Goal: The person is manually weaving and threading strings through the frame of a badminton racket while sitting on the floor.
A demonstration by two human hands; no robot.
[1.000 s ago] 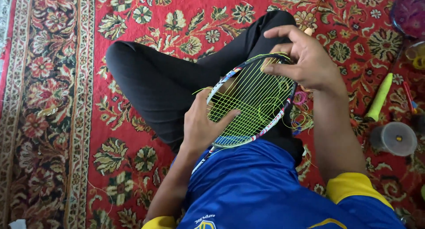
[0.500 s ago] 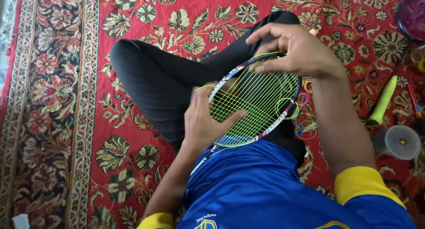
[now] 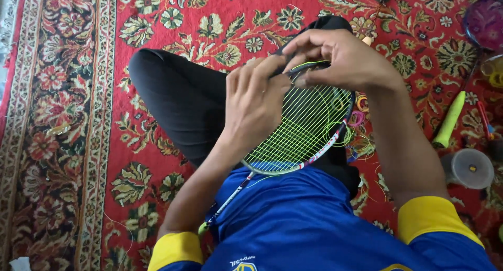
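- Overhead, from the head camera, a badminton racket [image 3: 306, 129] lies across the seated person's lap, head away from the body, shaft running down toward the blue shirt [image 3: 309, 224].
- Left hand [image 3: 257, 100] rests on the yellow-green strings, fingers curled narrow at the top of the frame.
- Right hand [image 3: 346, 58] pinches closed on the frame's upper rim, apparently on a string end; the string itself is too fine to confirm.
- Judging the risk: loose string coils [image 3: 361, 121] by the racket's right edge could snag or tangle if pulled through carelessly, and a slipping pinch would cost tension.
- Containers: a round clear tub [image 3: 468, 169] sits on the red carpet [image 3: 157, 19] at right, contents unclear; a green-handled racket [image 3: 450, 121] lies near it.
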